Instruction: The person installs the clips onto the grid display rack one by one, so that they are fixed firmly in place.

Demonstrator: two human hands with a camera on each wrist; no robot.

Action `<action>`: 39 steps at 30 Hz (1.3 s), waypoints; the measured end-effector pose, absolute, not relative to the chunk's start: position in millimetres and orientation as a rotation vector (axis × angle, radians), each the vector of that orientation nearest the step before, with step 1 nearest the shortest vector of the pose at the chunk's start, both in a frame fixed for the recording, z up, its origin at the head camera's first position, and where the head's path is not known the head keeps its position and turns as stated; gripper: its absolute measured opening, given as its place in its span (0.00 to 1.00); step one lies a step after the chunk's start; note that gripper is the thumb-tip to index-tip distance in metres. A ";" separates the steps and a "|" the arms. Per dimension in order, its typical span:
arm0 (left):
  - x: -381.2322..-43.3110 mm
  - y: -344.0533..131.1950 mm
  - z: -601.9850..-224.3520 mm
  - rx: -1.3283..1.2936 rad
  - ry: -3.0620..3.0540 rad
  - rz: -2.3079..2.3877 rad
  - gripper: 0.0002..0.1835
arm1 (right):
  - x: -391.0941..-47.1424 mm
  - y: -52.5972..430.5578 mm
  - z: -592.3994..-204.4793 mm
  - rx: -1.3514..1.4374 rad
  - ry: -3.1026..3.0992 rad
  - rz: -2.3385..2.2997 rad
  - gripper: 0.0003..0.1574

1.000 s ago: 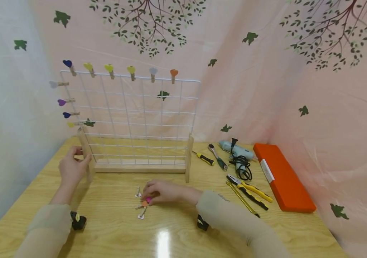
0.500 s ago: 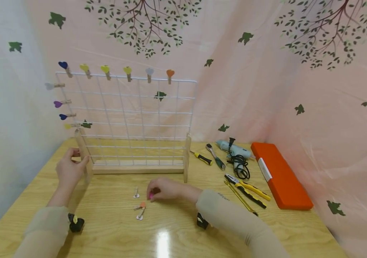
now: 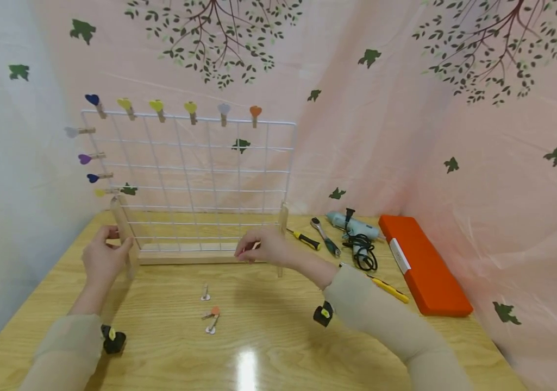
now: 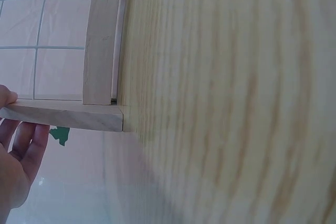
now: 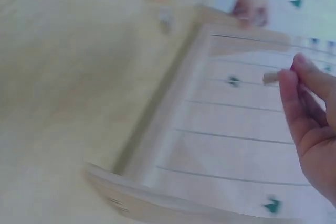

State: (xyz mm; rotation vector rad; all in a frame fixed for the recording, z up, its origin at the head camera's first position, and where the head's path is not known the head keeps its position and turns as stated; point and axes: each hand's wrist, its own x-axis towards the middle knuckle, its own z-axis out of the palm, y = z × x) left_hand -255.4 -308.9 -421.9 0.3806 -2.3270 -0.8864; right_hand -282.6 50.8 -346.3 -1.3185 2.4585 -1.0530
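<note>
A white wire grid rack stands upright in a wooden frame. My left hand grips the frame's left wooden post, thumb on one side and fingers on the other. In front of the grid's lower right part, my right hand is raised, pinching a small wooden clothespin between thumb and fingertips. A bit of its pink end shows; the rest is hidden by the fingers. Heart-topped clothespins line the grid's top and left edges, among them an orange one and a purple one.
Three loose heart clothespins lie on the table, one with an orange heart. At the right are a screwdriver, a ratchet wrench, a glue gun with coiled cord, partly covered pliers and an orange case.
My right hand has picked the pink clothespin from the small group on the table and moved up and right towards the rack. The left hand keeps its grip on the post.
</note>
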 end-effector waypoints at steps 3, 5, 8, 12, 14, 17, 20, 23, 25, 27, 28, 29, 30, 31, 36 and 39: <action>-255.8 -309.2 -421.7 0.375 -2.333 -0.885 0.17 | -279.1 61.3 -314.4 -1.409 2.564 -1.067 0.06; -256.2 -309.3 -421.7 0.366 -2.328 -0.887 0.17 | -278.0 69.2 -292.6 -1.479 2.621 -1.082 0.05; -256.4 -309.7 -421.4 0.357 -2.322 -0.890 0.17 | -280.4 81.7 -261.1 -1.555 2.715 -1.111 0.04; -256.3 -309.8 -421.0 0.363 -2.330 -0.891 0.17 | -287.9 97.6 -221.8 -1.550 2.791 -1.234 0.05; -256.3 -309.8 -421.0 0.367 -2.333 -0.891 0.17 | -289.8 102.9 -202.3 -1.526 2.826 -1.317 0.05; -256.4 -310.5 -421.3 0.369 -2.327 -0.895 0.17 | -288.1 106.3 -173.8 -1.512 2.849 -1.438 0.06; -256.3 -311.6 -422.3 0.366 -2.312 -0.894 0.16 | -285.1 105.1 -150.7 -1.507 2.869 -1.520 0.08; -256.0 -312.8 -422.9 0.358 -2.298 -0.890 0.16 | -287.6 101.7 -136.3 -1.486 2.873 -1.581 0.09; -255.7 -313.2 -422.8 0.354 -2.299 -0.888 0.16 | -290.9 98.6 -130.4 -1.480 2.888 -1.592 0.09; -255.6 -313.2 -422.6 0.353 -2.303 -0.888 0.16 | -295.3 95.4 -126.8 -1.470 2.915 -1.589 0.09; -255.4 -313.1 -422.3 0.351 -2.306 -0.890 0.16 | -297.9 93.9 -125.8 -1.464 2.931 -1.584 0.10; -255.3 -312.8 -422.2 0.350 -2.309 -0.890 0.16 | -300.7 92.7 -125.2 -1.454 2.952 -1.577 0.10; -255.1 -312.5 -422.0 0.348 -2.311 -0.891 0.16 | -304.0 91.8 -125.1 -1.459 2.953 -1.578 0.09; -255.0 -312.2 -421.8 0.346 -2.313 -0.892 0.16 | -307.4 91.1 -125.4 -1.452 2.955 -1.583 0.09; -254.8 -311.6 -422.1 0.332 -2.308 -0.890 0.16 | -331.0 90.7 -134.1 -1.412 2.932 -1.591 0.09; -255.2 -312.1 -422.8 0.323 -2.300 -0.890 0.15 | -343.8 91.1 -141.5 -1.371 2.952 -1.552 0.09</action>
